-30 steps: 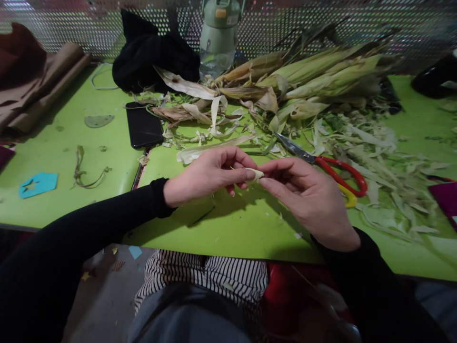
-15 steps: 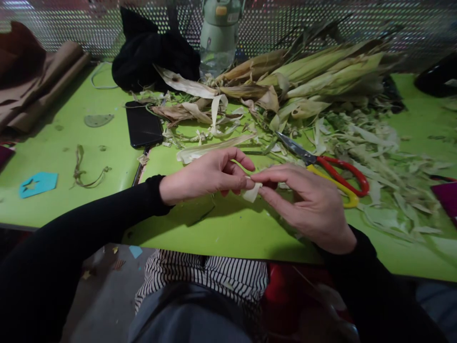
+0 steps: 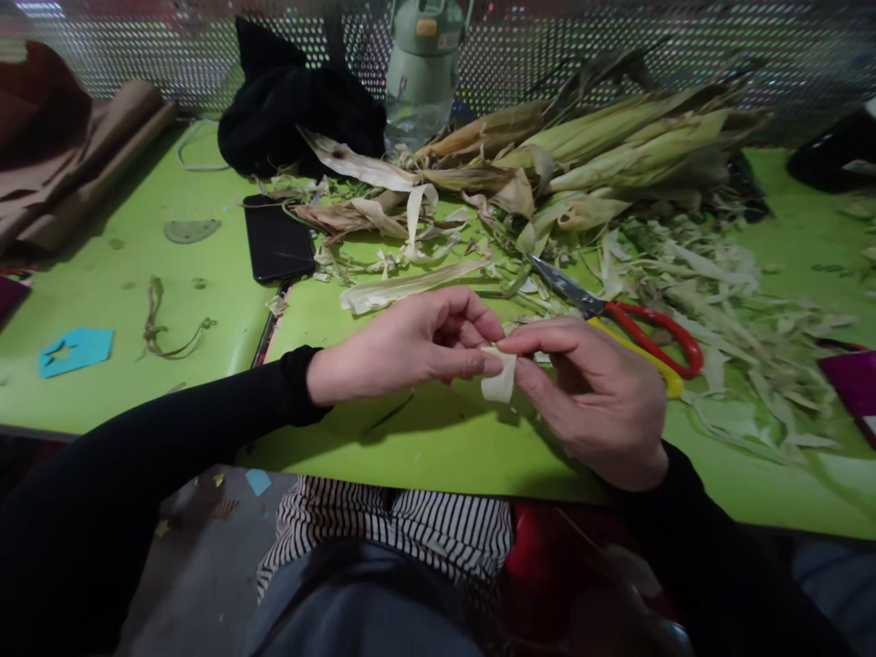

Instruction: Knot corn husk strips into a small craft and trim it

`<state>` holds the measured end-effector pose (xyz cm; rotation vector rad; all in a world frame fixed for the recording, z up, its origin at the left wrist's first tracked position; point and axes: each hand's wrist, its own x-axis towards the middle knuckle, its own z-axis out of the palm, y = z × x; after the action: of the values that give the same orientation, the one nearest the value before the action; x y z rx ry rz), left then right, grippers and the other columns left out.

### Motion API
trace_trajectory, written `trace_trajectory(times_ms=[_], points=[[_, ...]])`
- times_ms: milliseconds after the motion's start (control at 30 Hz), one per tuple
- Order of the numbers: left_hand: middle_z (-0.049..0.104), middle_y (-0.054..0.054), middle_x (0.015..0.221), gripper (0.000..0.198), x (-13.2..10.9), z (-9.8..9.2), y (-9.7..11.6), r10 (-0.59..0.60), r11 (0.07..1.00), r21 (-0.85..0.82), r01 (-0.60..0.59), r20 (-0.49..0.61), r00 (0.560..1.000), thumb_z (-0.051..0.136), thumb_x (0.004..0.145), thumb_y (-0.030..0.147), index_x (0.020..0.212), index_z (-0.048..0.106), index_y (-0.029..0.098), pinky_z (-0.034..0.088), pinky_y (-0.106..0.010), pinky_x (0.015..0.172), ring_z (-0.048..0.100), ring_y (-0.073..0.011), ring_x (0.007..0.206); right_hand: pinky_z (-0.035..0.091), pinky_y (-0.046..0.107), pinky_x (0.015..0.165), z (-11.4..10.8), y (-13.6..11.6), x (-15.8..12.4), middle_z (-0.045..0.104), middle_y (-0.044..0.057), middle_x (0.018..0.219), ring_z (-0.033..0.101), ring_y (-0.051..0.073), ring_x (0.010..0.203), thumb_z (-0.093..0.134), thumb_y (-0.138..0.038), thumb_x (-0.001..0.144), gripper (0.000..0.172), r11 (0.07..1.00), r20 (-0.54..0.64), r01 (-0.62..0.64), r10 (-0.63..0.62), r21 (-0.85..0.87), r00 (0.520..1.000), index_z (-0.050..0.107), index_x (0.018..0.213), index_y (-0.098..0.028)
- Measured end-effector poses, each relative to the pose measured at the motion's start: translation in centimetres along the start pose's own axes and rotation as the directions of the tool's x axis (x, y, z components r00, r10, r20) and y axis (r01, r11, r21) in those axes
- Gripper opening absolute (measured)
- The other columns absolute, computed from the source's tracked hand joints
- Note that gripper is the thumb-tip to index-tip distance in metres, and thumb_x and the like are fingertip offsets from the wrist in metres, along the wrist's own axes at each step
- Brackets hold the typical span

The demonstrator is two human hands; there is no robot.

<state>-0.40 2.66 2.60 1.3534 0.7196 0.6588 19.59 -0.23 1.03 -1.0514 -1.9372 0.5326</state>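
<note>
Between my two hands is a small pale strip of corn husk (image 3: pixel 499 383), its loose end hanging down in a curl. The thumb and fingers of my left hand (image 3: pixel 417 345) pinch it from the left. From the right, my right hand (image 3: pixel 594 391) grips its edge between thumb and forefinger. Just beyond the right hand lie scissors (image 3: pixel 653 330) with red and yellow handles, blades closed or nearly so. A longer flat piece of husk (image 3: pixel 411 285) rests on the green table (image 3: pixel 438 456) behind my left hand.
Husk-covered corn (image 3: pixel 616 137) is heaped at the back, with husk scraps (image 3: pixel 745 319) strewn on the right. A phone (image 3: pixel 279 239), a green bottle (image 3: pixel 421 82), a black cloth bundle (image 3: pixel 301 119) and brown paper (image 3: pixel 75 173) stand or lie left and behind. A blue cut-out (image 3: pixel 75 352) lies far left.
Both hands have drawn slightly closer together, the left shifting a little right. More of the husk strip now shows, hanging lower below the fingertips.
</note>
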Motion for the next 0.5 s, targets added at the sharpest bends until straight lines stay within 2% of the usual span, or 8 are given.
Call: trace_trajectory(times_ms=[67,133,267,367,500], points=[[0.06,0.003,0.072,0.016,-0.08,-0.02,-0.07,0.057,0.996,0.076,-0.054,-0.035,0.998,0.07,0.083,0.019,0.091,0.056,0.014,0.044,-0.02,0.057,0.055,-0.0061,0.062,0.055,0.037,0.075,0.13,-0.04,-0.03,0.074,0.001,0.088,0.068,0.019,0.08,0.067,-0.021,0.088,0.009,0.999,-0.019,-0.021,0.021,0.036,1.0,0.07,0.093,-0.029],[0.061,0.002,0.074,0.014,-0.21,0.0,-0.15,0.149,0.966,0.225,-0.125,-0.096,0.984,0.069,0.084,0.02,0.09,0.058,0.014,0.043,-0.02,0.058,0.055,-0.0068,0.064,0.056,0.035,0.074,0.28,-0.12,-0.02,0.074,0.0,0.089,0.068,0.017,0.08,0.067,-0.02,0.089,0.009,0.995,-0.026,-0.06,0.063,0.084,0.998,0.07,0.093,-0.028],[0.065,0.001,0.076,0.006,-0.51,0.1,-0.07,0.31,0.821,0.536,-0.196,-0.132,0.941,0.066,0.084,0.013,0.086,0.061,0.013,0.041,-0.02,0.059,0.055,-0.0065,0.064,0.057,0.034,0.075,0.39,-0.21,0.05,0.074,0.001,0.089,0.069,0.017,0.081,0.067,-0.019,0.088,0.01,0.992,-0.005,-0.103,0.104,0.077,0.995,0.07,0.092,-0.028],[0.067,0.001,0.075,0.004,-0.66,0.18,0.19,0.355,0.738,0.642,-0.205,-0.112,0.928,0.065,0.084,0.012,0.085,0.061,0.013,0.04,-0.02,0.059,0.056,-0.0067,0.063,0.056,0.038,0.078,0.36,-0.16,0.1,0.073,0.002,0.089,0.068,0.019,0.083,0.067,-0.02,0.087,0.008,0.997,-0.003,-0.074,0.074,0.035,0.997,0.069,0.09,-0.027],[0.068,0.001,0.074,0.005,-0.72,0.24,0.37,0.357,0.689,0.697,-0.197,-0.09,0.93,0.065,0.082,0.012,0.085,0.061,0.014,0.04,-0.019,0.058,0.057,-0.0071,0.062,0.055,0.036,0.072,0.43,-0.1,0.1,0.072,0.002,0.086,0.068,0.018,0.079,0.069,-0.023,0.086,0.006,0.996,0.018,-0.079,0.078,0.029,0.997,0.068,0.091,-0.026]])
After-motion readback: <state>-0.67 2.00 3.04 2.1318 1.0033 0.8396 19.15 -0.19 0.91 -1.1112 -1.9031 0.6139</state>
